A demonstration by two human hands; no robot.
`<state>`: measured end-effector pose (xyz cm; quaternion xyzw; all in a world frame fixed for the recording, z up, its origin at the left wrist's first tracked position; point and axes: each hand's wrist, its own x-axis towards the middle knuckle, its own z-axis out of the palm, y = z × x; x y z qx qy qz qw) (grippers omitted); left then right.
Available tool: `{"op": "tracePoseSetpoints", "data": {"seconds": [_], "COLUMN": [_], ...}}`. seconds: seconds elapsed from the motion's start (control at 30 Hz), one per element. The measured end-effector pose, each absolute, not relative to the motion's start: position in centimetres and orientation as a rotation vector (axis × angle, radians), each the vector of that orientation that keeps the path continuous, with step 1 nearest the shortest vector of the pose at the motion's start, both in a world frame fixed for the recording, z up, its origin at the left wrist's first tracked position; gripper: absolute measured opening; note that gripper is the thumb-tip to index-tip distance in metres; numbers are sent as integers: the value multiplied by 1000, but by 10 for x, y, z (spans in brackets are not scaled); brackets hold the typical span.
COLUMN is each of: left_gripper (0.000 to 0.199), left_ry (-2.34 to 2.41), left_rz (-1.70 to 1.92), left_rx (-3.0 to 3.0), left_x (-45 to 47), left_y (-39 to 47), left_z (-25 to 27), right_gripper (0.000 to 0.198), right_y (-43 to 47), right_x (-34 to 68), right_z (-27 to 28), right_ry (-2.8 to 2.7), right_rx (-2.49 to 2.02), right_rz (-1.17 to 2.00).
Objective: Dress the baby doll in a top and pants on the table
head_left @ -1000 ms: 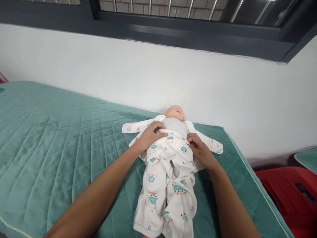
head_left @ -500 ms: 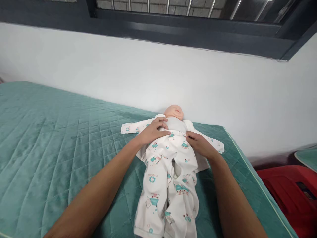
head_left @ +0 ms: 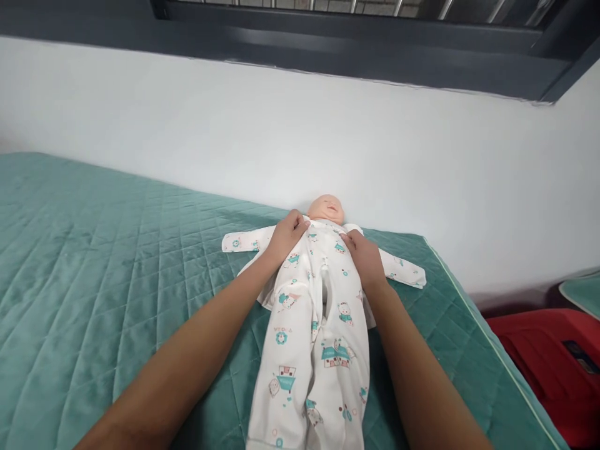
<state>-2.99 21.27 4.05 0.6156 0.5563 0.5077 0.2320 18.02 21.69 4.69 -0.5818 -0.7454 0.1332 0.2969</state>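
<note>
A baby doll (head_left: 327,209) lies on its back on the green quilted mattress, its head near the wall. White printed baby pants (head_left: 284,350) cover its legs and reach up over its chest, with an open slit between the legs. My left hand (head_left: 288,232) grips the waistband on the left, just below the doll's head. On the right, my right hand (head_left: 364,255) has its fingers closed on the same waistband. Under the doll is spread a white printed baby shirt (head_left: 404,270), its sleeves stretched out to both sides.
The green quilted mattress (head_left: 117,262) extends far to the left, and its piped edge runs down at the right. Beyond that edge stands a red plastic object (head_left: 529,350). Behind are a white wall (head_left: 210,131) and a dark window frame (head_left: 328,44) with metal bars.
Both hands have pulled the waistband up from the doll's belly to its upper chest. The pants' legs look straighter, and the white chest is now covered.
</note>
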Motion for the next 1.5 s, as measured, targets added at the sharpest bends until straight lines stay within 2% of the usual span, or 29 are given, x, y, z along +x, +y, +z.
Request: {"op": "tracePoseSetpoints", "data": {"seconds": [0.2,0.33,0.5,0.93,1.1,1.2,1.5], "left_gripper": [20,19,23,19,12,20,45], "left_ry": [1573,1515,1495,1947,1884,1774,1818], "left_rz": [1338,1247,1117,1027,1006,1048,826], "left_rx": [1962,2184,2157,2032,2044,2114,2374], "left_x": [-32,-40,-50,-42,-45,-48,-61], "left_y": [215,216,215,246,244,235,196], "left_z": [35,34,35,36,33,32,23], "right_gripper": [37,35,34,33,22,22,43], "right_y": [224,229,227,253,252,247,215], "right_x": [185,195,204,192,189,192,204], "right_z": [35,30,37,36,31,29,21], "right_ry": [-2079,-2045,-2073,-1829,-1711,-1728,-1867], "right_rx": [-1294,-1142,-1134,-1464,-1376,-1257,-1187], "right_rz": [23,278,579,413,476,551,448]}}
